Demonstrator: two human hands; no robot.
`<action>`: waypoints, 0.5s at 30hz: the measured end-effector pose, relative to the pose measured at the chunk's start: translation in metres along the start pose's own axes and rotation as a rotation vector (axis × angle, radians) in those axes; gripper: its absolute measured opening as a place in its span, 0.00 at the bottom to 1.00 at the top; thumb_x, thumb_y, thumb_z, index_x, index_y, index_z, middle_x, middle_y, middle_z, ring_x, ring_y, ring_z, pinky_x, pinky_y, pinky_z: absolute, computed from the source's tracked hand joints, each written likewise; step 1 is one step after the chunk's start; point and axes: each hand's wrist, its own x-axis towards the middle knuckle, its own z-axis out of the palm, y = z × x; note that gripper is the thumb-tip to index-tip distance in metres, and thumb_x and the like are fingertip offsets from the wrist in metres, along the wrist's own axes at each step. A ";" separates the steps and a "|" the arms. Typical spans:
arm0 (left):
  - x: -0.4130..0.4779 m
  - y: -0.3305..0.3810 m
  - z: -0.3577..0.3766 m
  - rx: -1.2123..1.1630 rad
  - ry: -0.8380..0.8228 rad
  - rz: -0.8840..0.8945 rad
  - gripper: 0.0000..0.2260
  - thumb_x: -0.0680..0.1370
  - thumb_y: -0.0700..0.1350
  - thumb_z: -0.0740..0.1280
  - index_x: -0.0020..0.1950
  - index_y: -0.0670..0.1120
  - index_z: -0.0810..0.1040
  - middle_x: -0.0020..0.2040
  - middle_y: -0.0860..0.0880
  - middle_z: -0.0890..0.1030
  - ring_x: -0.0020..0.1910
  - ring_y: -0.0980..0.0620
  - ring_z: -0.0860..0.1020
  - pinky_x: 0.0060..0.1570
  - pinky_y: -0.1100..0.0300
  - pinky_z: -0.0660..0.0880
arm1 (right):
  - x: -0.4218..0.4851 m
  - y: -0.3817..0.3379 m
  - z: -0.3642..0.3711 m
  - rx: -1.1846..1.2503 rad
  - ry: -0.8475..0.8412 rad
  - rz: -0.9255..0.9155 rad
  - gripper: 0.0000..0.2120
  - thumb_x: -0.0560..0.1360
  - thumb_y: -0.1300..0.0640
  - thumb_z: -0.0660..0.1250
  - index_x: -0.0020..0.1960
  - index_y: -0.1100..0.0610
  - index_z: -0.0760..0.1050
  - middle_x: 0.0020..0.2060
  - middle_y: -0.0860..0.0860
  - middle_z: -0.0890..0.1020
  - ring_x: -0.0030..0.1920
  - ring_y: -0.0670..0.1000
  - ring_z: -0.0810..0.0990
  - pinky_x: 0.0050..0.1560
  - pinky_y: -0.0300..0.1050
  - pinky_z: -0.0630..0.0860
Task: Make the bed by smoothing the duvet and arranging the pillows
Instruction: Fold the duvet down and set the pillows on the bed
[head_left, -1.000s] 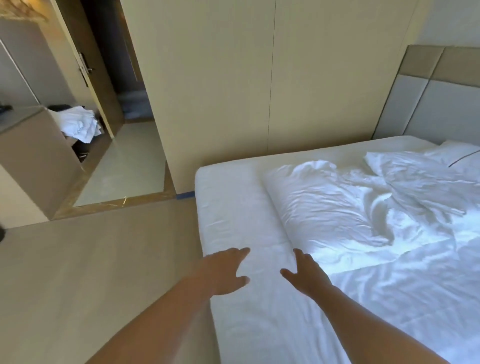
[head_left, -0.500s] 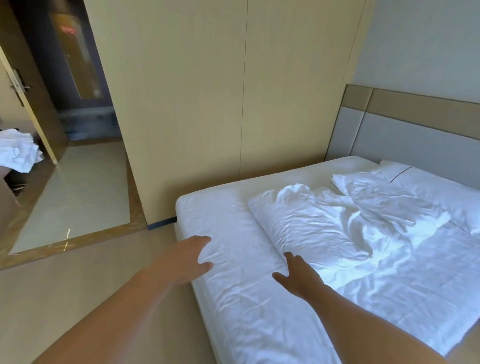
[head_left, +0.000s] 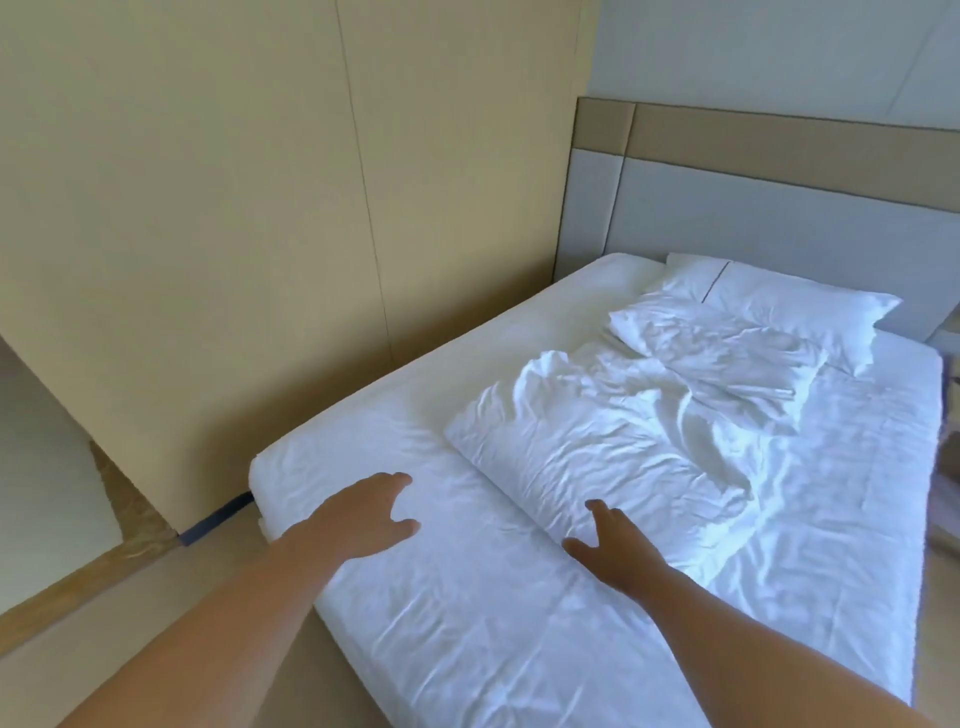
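A white bed (head_left: 415, 415) fills the right half of the view. A crumpled white duvet (head_left: 613, 452) lies bunched and folded over in its middle. Two white pillows sit at the head: a rumpled one (head_left: 722, 348) in front of a smoother one (head_left: 789, 306) by the headboard. My left hand (head_left: 363, 514) reaches over the foot corner of the mattress, fingers spread, holding nothing. My right hand (head_left: 608, 545) is stretched out with open fingers at the near edge of the folded duvet; whether it touches the fabric is unclear.
A tall beige wardrobe (head_left: 260, 208) stands close along the bed's left side. The padded grey and tan headboard (head_left: 779, 208) backs the bed. Tan floor (head_left: 156, 623) runs along the foot, with a tiled strip (head_left: 47, 467) at far left.
The view has swung right and toward the headboard. Both hands have stayed open near the foot of the bed, the right one now at the duvet's near edge.
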 end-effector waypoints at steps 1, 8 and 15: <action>0.030 -0.005 -0.004 0.025 -0.028 0.049 0.32 0.80 0.60 0.63 0.80 0.53 0.56 0.79 0.53 0.60 0.76 0.52 0.63 0.72 0.54 0.65 | 0.010 0.004 -0.001 0.021 0.018 0.061 0.37 0.76 0.38 0.65 0.78 0.52 0.57 0.69 0.56 0.70 0.69 0.57 0.72 0.66 0.52 0.71; 0.212 -0.030 -0.017 0.011 -0.251 0.406 0.33 0.78 0.60 0.65 0.80 0.57 0.57 0.79 0.55 0.60 0.75 0.54 0.65 0.70 0.55 0.67 | 0.030 -0.009 0.027 0.147 0.036 0.528 0.39 0.77 0.36 0.64 0.78 0.55 0.55 0.70 0.59 0.68 0.69 0.59 0.73 0.66 0.50 0.70; 0.306 -0.024 -0.020 0.081 -0.319 0.584 0.28 0.79 0.58 0.64 0.78 0.57 0.61 0.73 0.53 0.66 0.69 0.51 0.70 0.64 0.55 0.71 | 0.057 -0.055 0.041 0.244 0.147 0.667 0.36 0.78 0.39 0.64 0.78 0.55 0.56 0.72 0.56 0.68 0.70 0.56 0.72 0.67 0.50 0.70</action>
